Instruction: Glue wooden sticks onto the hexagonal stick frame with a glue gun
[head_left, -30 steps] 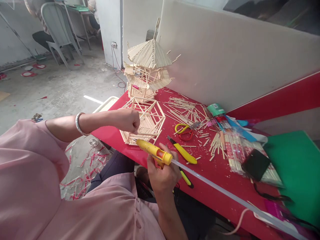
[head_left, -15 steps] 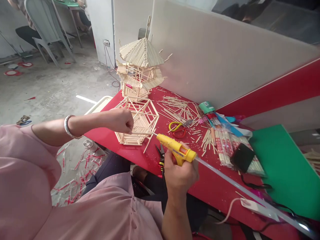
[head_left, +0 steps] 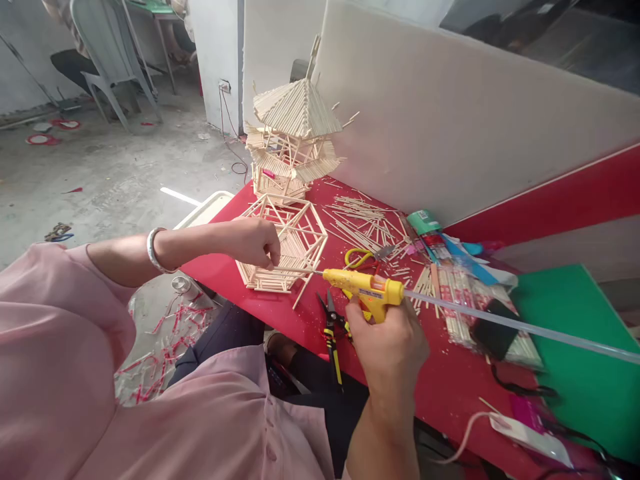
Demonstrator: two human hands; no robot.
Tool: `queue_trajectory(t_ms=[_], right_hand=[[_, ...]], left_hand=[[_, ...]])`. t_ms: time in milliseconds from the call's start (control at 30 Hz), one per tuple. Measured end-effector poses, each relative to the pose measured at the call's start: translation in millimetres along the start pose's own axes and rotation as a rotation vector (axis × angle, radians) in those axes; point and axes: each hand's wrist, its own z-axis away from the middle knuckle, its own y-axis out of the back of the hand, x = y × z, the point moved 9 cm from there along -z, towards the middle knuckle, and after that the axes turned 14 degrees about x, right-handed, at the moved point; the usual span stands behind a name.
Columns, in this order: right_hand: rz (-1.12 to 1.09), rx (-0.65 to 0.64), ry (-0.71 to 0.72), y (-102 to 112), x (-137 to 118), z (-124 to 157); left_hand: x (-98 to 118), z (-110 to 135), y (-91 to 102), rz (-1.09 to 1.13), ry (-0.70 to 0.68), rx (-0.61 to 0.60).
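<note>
Clamping the fingers of the right hand [head_left: 389, 333] round the grip of the yellow glue gun [head_left: 360, 285], above the near side of the red desk [head_left: 450, 390]. Pointing the gun leftward, with its long axis running left to right and its nozzle [head_left: 316, 271] lying at the near right edge of the frame [head_left: 297, 250], just right of the left hand [head_left: 257, 243]; not showing clearly whether touching. Trailing a long glue stick [head_left: 500, 319] rightward from the gun's back. Holding the left hand over the frame's near left part, nearer to its middle than the right hand; curling those fingers inward, but being unable to tell whether pinching a stick or nothing. Enclosing a floor of laid sticks within the frame; seeing a roofed tower [head_left: 300, 113] just beyond, on the far side. Seeing clear packs [head_left: 457, 327] at the right, containing bundled sticks, with a black object [head_left: 495, 337] lying on top.
</note>
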Motion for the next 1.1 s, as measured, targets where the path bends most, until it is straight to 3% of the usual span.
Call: queue_trajectory(t_ms=[233, 567, 1100], right_hand=[[-0.029, -0.03, -0.008, 0.7, 0.6, -9.6], [0.081, -0.047, 0.157, 1.5, -13.4, -23.5], [0.085, -0.119, 0.184, -1.7, -17.9, -29.1]], left_hand=[[0.9, 0.2, 1.4, -0.031, 0.013, 0.01], [-5.2, -1.0, 0.4, -0.008, -0.005, 0.049], [-1.9, 0.4, 0.7, -0.031, -0.041, 0.051]])
